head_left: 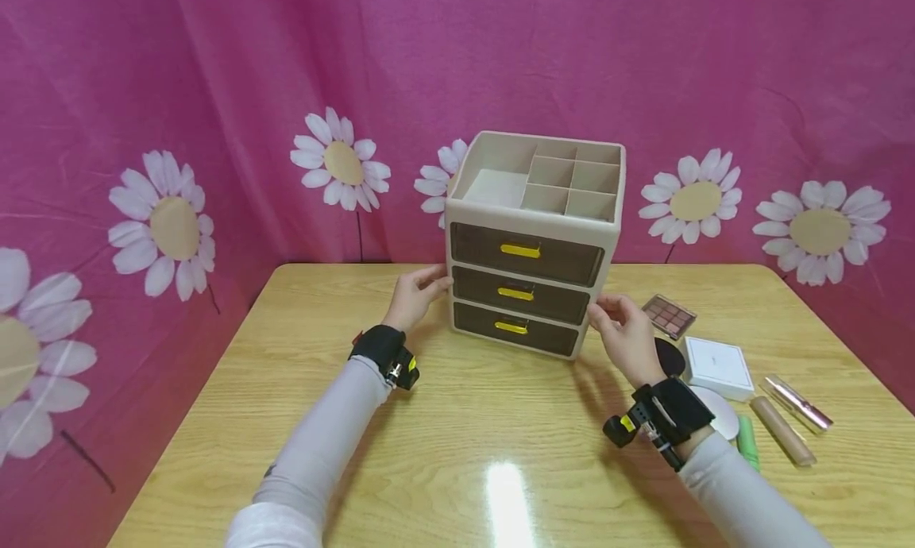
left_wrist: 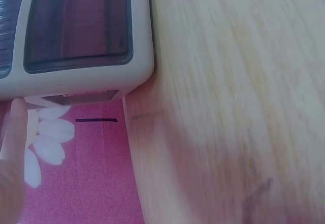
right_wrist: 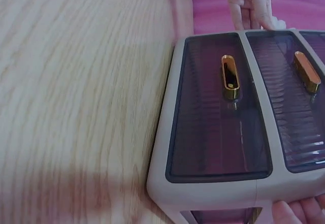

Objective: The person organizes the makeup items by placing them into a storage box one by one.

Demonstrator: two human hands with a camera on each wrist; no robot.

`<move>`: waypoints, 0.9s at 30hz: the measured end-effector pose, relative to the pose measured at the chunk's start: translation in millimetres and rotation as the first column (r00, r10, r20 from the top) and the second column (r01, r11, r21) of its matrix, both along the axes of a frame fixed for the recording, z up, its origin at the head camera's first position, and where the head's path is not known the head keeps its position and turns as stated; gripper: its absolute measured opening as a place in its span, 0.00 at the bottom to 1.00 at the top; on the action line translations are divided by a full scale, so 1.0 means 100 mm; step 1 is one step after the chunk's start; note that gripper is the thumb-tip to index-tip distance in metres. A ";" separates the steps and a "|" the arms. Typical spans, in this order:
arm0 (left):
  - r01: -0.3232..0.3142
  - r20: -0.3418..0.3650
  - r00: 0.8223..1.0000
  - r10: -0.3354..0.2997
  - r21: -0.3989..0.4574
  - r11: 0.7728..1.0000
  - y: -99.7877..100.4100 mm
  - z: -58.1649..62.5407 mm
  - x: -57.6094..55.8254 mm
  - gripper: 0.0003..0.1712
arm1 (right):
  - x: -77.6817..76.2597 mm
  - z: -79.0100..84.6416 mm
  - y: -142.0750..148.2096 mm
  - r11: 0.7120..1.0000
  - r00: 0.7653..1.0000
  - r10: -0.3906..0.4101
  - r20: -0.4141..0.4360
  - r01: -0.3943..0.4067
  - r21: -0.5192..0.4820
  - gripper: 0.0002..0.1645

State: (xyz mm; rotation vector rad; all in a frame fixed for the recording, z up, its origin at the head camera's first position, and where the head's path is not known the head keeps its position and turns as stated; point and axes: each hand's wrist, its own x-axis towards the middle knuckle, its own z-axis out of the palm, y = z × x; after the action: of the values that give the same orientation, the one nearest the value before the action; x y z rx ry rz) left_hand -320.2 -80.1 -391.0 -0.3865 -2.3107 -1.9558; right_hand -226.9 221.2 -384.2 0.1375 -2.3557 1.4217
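A cream drawer organizer [head_left: 532,222] stands on the table, with three dark see-through drawers and gold handles below an open compartmented top. All three drawers are closed. My left hand [head_left: 415,298] holds its left side, thumb at the front edge; in the left wrist view a finger [left_wrist: 14,132] touches that side. On the opposite side my right hand [head_left: 625,333] grips the right edge, around the height of the middle and lower drawers. Its fingertips [right_wrist: 302,213] show against the side wall in the right wrist view.
Right of the organizer lie an eyeshadow palette [head_left: 669,316], a black round item [head_left: 669,357], a white box [head_left: 718,367], a white disc [head_left: 717,413], a green tube [head_left: 747,441], a tan tube [head_left: 782,430] and a pink metallic tube [head_left: 798,403]. A pink flowered curtain [head_left: 400,71] hangs behind the table.
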 end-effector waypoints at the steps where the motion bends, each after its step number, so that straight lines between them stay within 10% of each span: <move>1: -0.005 0.004 1.000 0.005 0.006 1.000 0.00 0.00 0.01 0.22 | -0.02 0.00 0.00 1.000 1.000 0.001 0.001 -0.001 0.006 0.18; 27: -0.092 -0.022 0.995 0.093 0.021 0.996 0.02 0.04 0.16 0.20 | -0.33 0.00 0.07 0.999 0.997 0.047 0.065 -0.047 -0.003 0.20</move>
State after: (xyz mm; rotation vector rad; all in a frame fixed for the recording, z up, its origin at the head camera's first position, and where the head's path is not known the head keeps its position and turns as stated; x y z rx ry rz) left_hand -304.1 -78.5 -386.7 -0.2932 -2.2512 -1.9194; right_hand -260.3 228.1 -383.9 0.1495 -2.4188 1.4710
